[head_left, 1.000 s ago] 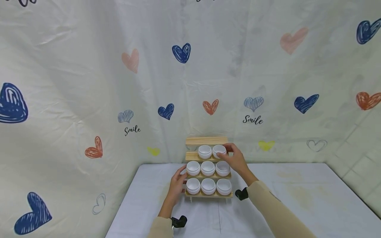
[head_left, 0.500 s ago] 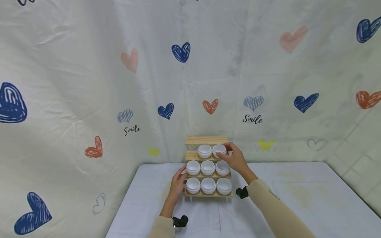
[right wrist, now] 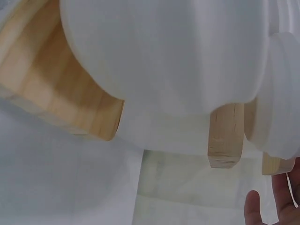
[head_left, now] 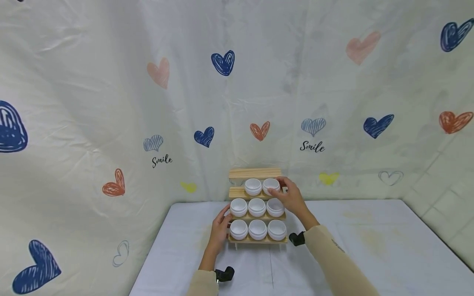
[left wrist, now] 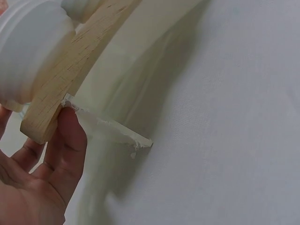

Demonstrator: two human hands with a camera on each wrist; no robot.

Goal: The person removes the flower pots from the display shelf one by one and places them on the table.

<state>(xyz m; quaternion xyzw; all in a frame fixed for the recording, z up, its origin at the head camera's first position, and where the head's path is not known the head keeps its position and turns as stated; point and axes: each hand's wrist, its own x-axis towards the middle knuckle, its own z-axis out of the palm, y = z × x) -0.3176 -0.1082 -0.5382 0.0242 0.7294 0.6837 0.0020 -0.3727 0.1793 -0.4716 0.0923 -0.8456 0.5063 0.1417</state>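
Almost no change (my view tips slightly): my right hand (head_left: 291, 200) still pinches the white cup (head_left: 270, 183) at the right end of the third tier up (head_left: 236, 192), my left hand (head_left: 219, 231) clamps the left edge of the wooden rack (head_left: 254, 173), arrangement apparently no further along.

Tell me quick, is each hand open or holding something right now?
Left hand: closed, gripping the left side of the wooden tiered rack.
Right hand: closed on the right-hand white bowl, second shelf down.

head: above, forward-down, farther | left wrist, right wrist: close, facing rack (head_left: 254, 173) | shared: rack
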